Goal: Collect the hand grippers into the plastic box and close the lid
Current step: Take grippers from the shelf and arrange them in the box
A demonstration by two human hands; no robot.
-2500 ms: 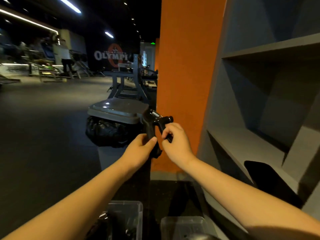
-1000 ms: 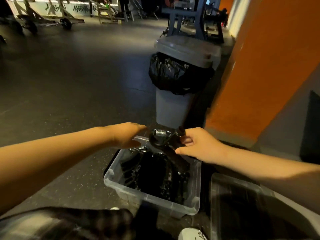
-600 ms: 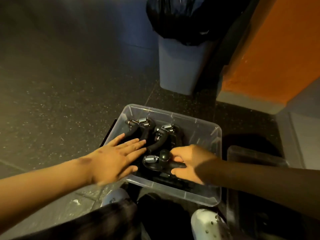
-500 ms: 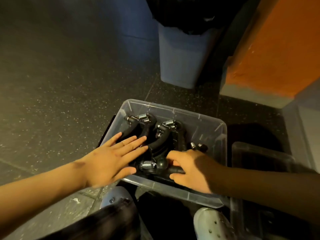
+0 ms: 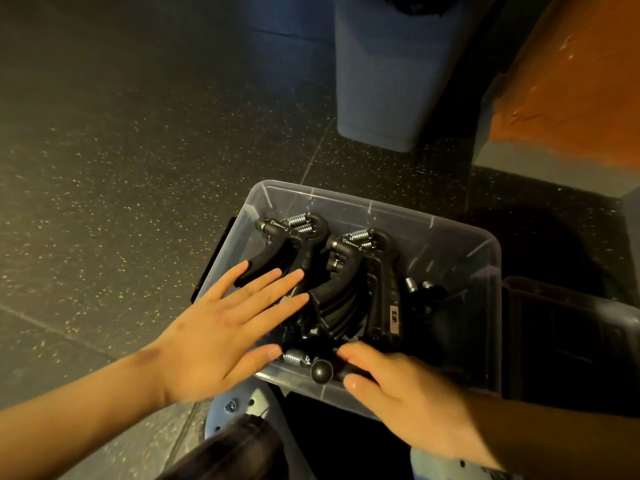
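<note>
- right grip (image 5: 398, 393) is curled round the handle of one hand gripper (image 5: 322, 371), low against the near wall of the plastic box (image 5: 381, 206)
- left grip (image 5: 221, 334) is just beside it, fingers flat and spread, laid over the other hand grippers (image 5: 349, 271) piled inside
- lid (image 5: 568, 327) is off, lying right of the right grip
- grey bin (image 5: 388, 81) stands beyond the box

Left hand (image 5: 214, 341) lies flat; right hand (image 5: 408, 403) pinches a hand gripper (image 5: 320, 371).

Dim speckled floor (image 5: 121, 150); grey bin (image 5: 391, 81); orange wall (image 5: 571, 81).
</note>
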